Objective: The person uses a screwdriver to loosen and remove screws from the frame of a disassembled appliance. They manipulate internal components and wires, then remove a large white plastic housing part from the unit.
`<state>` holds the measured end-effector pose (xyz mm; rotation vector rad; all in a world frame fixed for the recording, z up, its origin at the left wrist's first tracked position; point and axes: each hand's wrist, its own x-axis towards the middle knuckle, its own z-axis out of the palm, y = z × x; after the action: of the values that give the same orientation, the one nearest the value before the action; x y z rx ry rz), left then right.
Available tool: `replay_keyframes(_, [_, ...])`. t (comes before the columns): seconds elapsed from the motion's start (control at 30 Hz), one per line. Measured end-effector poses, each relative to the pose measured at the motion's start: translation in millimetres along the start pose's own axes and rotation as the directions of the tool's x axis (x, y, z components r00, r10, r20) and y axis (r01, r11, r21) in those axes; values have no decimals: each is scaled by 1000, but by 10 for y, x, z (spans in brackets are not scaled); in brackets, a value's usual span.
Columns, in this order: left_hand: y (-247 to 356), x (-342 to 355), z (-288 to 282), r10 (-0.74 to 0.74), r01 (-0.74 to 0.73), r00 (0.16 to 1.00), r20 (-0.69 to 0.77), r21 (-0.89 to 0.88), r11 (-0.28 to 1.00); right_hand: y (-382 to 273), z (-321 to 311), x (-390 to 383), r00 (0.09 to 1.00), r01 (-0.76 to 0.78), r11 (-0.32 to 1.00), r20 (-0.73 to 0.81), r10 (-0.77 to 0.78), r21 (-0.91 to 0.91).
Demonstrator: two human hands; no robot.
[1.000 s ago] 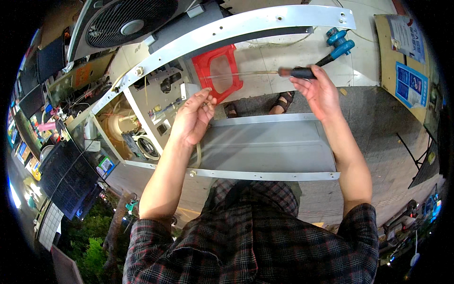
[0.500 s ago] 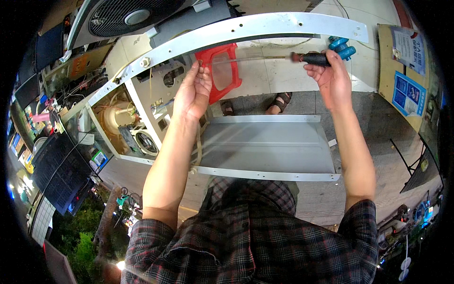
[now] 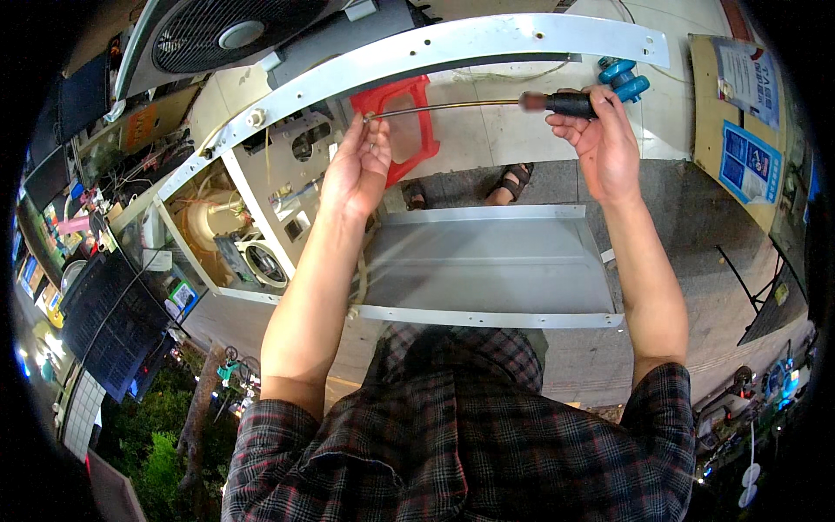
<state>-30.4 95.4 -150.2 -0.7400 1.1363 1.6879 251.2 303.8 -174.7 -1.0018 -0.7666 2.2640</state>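
My right hand (image 3: 607, 148) is closed round the black handle of a long-shafted screwdriver (image 3: 457, 106), held nearly level above the metal casing. The shaft points left and ends at the fingertips of my left hand (image 3: 360, 174). Thumb and forefinger there pinch a tiny light thing at the tip, too small to name. Both hands are above a casing with a white perforated rail (image 3: 487, 43) along its far side and a grey sheet panel (image 3: 487, 261) between the rails. Its left part holds a cream round housing (image 3: 209, 217) and a small fan (image 3: 263, 263).
A large fan unit (image 3: 239, 35) stands beyond the rail at the far left. Past the casing are a red plastic stool (image 3: 427, 130), a teal object (image 3: 628, 84) and a person's sandaled feet (image 3: 511, 184). A cardboard box (image 3: 706, 96) is at the right.
The screwdriver shaft was blurred and now looks sharp, and its tip still meets my left fingertips. The whole view has shifted slightly; both hands keep nearly the same pose.
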Motion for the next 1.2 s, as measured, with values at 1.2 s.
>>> replay_keyframes(1.2, [-25,483,-6,261,-257,965,-19,125,958,460,319,600,975,-189,978,104,197,-87])
